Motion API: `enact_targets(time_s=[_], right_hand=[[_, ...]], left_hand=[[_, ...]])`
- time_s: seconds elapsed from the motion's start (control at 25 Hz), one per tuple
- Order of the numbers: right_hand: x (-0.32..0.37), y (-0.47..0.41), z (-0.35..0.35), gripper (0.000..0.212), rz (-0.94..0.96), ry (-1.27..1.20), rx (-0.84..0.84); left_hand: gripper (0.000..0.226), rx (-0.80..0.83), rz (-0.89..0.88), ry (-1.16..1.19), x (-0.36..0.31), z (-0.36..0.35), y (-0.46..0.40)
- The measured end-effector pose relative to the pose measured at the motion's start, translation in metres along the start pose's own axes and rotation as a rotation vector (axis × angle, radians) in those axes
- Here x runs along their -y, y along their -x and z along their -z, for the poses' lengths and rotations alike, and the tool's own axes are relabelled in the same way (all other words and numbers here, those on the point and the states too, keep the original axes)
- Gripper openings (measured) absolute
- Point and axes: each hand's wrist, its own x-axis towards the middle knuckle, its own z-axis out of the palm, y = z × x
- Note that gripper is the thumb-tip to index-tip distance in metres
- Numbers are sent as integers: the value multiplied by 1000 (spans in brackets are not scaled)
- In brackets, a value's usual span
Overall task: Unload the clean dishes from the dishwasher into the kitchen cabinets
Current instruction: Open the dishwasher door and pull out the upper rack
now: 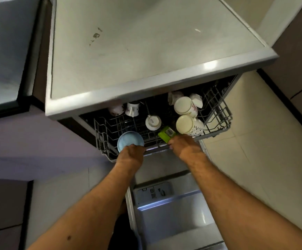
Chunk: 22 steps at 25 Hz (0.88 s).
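At the front of the pulled-out upper rack point(218, 112), the left hand point(131, 156) grips a blue bowl point(129, 140) and the right hand point(184, 146) clutches a green item point(166, 135); lifted together, either could snag wires or knock the neighbouring mugs point(188, 124). A sticker on the green item and print under a small cup point(152, 121) are too small to read

From my remote seat I can make out very little writing. The small white ceramic cup point(153, 122), upturned in the grey wire dishwasher rack point(218, 112), carries a short dark maker's stamp on its base, too blurred to read. At its four o'clock, the lime-green plastic item point(166, 135) bears a white barcode sticker, its digits illegible.
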Motion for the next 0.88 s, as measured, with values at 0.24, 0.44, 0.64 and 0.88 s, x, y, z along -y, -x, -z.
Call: enact_targets(time_s=[0.24, 0.44, 0.64, 0.88], right_hand=[[-34, 43, -23, 39, 119, -27, 36], [-33, 66, -29, 45, 85, -52, 45], [-39, 71, -20, 39, 106, -52, 100], [-51, 57, -22, 25, 118, -88, 150]], left_hand=[[45, -111, 93, 67, -32, -40, 43], [37, -82, 134, 97, -43, -46, 61], [37, -96, 109, 52, -53, -52, 70], [36, -10, -4, 10, -44, -54, 67]])
